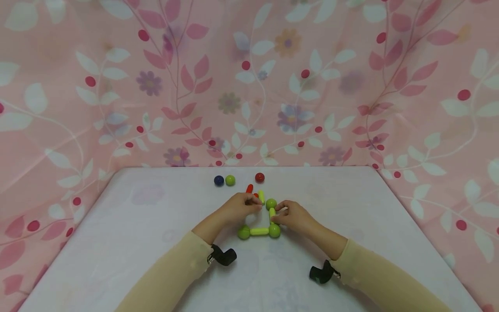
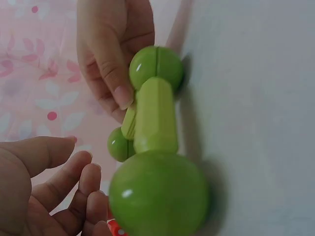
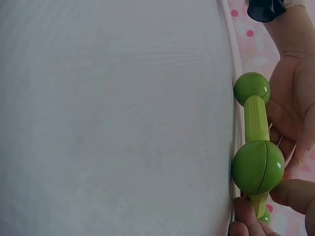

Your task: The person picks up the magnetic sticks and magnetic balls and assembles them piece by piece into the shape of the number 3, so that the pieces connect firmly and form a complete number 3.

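Three green balls joined by two yellow-green rods form an L on the table. The front rod (image 1: 259, 232) links the front-left ball (image 1: 244, 232) to the corner ball (image 1: 274, 230). From that corner, the side rod (image 1: 272, 213) runs back to the far ball (image 1: 271, 203). My right hand (image 1: 294, 216) pinches the side rod between thumb and fingers. My left hand (image 2: 54, 191) hovers left of the L with loosely bent fingers, holding nothing. Just beyond it lie a loose yellow-green rod (image 1: 261, 196) and a red rod (image 1: 250, 188); a red piece (image 2: 117, 228) is partly hidden by the fingers.
Toward the back of the white-covered table (image 1: 331, 186) sit a dark blue ball (image 1: 219, 180), a loose green ball (image 1: 230, 180) and a red ball (image 1: 259, 177). A pink floral cloth (image 1: 249, 86) hangs behind the table's far edge.
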`<state>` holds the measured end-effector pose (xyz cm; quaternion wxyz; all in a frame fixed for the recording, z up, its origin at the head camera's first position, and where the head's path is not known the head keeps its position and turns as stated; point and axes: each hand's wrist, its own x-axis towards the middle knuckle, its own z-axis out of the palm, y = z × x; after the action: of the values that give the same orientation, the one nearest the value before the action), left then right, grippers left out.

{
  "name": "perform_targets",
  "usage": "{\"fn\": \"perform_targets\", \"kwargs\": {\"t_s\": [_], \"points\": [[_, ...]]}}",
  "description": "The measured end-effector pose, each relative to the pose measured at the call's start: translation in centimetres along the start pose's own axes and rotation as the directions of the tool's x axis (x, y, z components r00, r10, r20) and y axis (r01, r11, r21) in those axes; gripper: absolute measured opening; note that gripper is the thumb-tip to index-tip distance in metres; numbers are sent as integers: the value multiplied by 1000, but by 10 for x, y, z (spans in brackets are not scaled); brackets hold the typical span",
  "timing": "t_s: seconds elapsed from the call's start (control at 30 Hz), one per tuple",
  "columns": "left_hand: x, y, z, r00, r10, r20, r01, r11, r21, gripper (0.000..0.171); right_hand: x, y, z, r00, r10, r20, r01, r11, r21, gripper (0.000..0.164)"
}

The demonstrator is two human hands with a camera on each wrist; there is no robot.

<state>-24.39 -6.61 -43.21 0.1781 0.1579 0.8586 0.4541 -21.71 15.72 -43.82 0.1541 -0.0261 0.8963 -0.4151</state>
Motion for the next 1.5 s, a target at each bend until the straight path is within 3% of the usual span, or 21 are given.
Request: {"fn": "perform_targets", "kwargs": {"t_s": [0.33,0.87,1.27,1.5], "points": [[28,10,-12,996,-2,-85,2,1000,-2,25,-1,-1,-1,1000,-3,10,3,1000,16,35],[53,9,-3,988,-64,-143,73,996,60,49,0,0,0,1000,5,7,-5,1000,10,36],[55,16,0,990,-86,-111,105,978,181,55,-2,0,-1,1000,10,14,-10,1000,14,35],[55,12,2,988,-101,-114,130,950,283,59,-2,0,0,1000,5,13,-5,1000,30,34]]}}
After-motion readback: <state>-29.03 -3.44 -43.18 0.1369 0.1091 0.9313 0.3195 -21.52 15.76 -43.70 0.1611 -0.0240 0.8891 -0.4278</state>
